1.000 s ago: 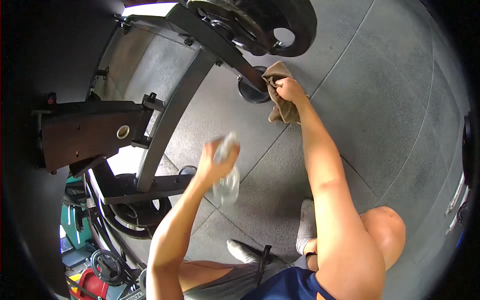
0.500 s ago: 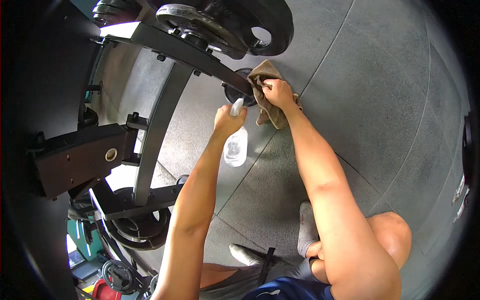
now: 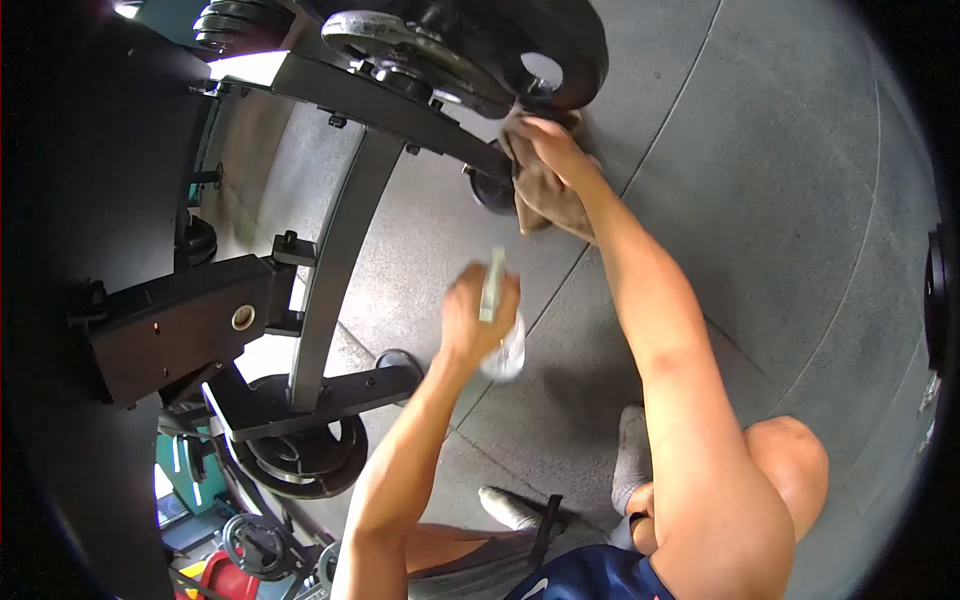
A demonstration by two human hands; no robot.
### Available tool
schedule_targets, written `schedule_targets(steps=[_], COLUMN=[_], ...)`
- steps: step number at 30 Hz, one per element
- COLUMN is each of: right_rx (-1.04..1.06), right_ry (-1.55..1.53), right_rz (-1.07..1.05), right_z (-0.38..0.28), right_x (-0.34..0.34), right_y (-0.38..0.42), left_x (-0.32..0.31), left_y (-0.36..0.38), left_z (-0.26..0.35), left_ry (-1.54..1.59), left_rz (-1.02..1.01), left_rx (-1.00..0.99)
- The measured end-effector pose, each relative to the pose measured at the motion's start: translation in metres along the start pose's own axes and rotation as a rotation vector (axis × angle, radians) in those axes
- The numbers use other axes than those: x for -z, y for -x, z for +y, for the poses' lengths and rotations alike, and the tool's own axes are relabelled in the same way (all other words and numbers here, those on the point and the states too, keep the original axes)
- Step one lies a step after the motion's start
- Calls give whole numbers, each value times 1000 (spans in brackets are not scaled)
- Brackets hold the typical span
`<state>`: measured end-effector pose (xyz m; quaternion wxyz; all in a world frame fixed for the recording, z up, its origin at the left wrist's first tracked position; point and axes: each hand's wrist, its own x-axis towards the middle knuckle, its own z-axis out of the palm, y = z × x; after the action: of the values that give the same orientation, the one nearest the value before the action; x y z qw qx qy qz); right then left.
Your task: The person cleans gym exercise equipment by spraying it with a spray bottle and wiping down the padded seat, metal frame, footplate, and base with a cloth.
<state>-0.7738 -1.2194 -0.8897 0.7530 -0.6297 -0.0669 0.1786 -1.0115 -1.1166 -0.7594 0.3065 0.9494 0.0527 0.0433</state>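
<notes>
My left hand (image 3: 478, 312) is wrapped round the neck of a clear spray bottle (image 3: 506, 352), held over the floor; its pale spray head (image 3: 492, 284) shows above my fingers, slightly blurred. Up and to the right, my right hand (image 3: 552, 148) grips a brown cloth (image 3: 548, 196) against the end of the black machine beam (image 3: 440, 135). Part of the cloth hangs below my wrist. A round black foot (image 3: 490, 190) under the beam end is partly covered by the cloth.
Large black weight plates (image 3: 560, 40) hang just above my right hand. A metal upright (image 3: 340, 260) and a lower beam (image 3: 350, 395) with another plate (image 3: 300, 460) stand at left. Grey floor tiles (image 3: 760, 200) spread to the right. My socked feet (image 3: 508, 508) are below.
My left hand has drawn the spray bottle down, away from the beam end. My right hand has shifted the cloth up and onto the beam end, near the plates.
</notes>
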Motion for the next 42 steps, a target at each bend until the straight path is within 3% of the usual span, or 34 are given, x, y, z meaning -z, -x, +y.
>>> schedule_targets(steps=[1, 3, 5, 6, 8, 10, 12, 13, 16, 17, 20, 21, 23, 25, 29, 32, 34, 36, 38, 42], right_rx=[-184, 72, 284, 281, 276, 63, 197, 153, -31, 96, 322, 163, 134, -184, 381, 566, 103, 164, 289, 311], right_ry=[57, 616, 1056, 1069, 1095, 916, 1165, 1253, 1330, 1322, 894, 961, 1051, 884, 1182, 1362, 1225, 1067, 895, 1297], right_rz=[-162, -245, -395, -398, -404, -184, -79, -120, -535, -441, -61, -164, -140, -88, -7, 175, 76, 204, 179, 162], right_z=[-10, 35, 85, 77, 58, 52, 24, 7, -21, -18, 30, 2, 40, -15, 36, 41, 20, 41, 11, 27], right_x=[-11, -33, -42, -35, -19, 3, 10, 11, 29, 33, 19, 1, -4, -23, -11, -14, -41, -73, -107, -139], right_y=[-17, -67, -119, -112, -95, -55, -6, 9, 15, 16, -26, -15, -48, -21, -4, 62, 92, 122, 142, 81], left_x=[23, 53, 77, 87, 103, 115, 126, 135, 157, 163, 173, 172, 171, 170, 171, 177, 177, 179, 181, 180], left_y=[25, 77, 114, 134, 153, 170, 174, 176, 181, 183, 186, 188, 187, 185, 184, 183, 188, 188, 187, 192], left_z=[17, 39, 52, 60, 67, 74, 84, 91, 104, 107, 111, 111, 109, 111, 109, 114, 114, 119, 120, 121], left_ry=[8, 99, 37, 63, 163, 228, 244, 238, 190, 189, 209, 228, 226, 240, 259, 263, 257, 258, 252, 264], left_rz=[-120, -211, -259, -292, -338, -369, -366, -357, -325, -321, -302, -294, -315, -325, -319, -313, -287, -295, -295, -266], left_rx=[73, 241, 125, 277, 348, 395, 382, 397, 361, 341, 324, 342, 335, 330, 321, 336, 300, 274, 251, 264])
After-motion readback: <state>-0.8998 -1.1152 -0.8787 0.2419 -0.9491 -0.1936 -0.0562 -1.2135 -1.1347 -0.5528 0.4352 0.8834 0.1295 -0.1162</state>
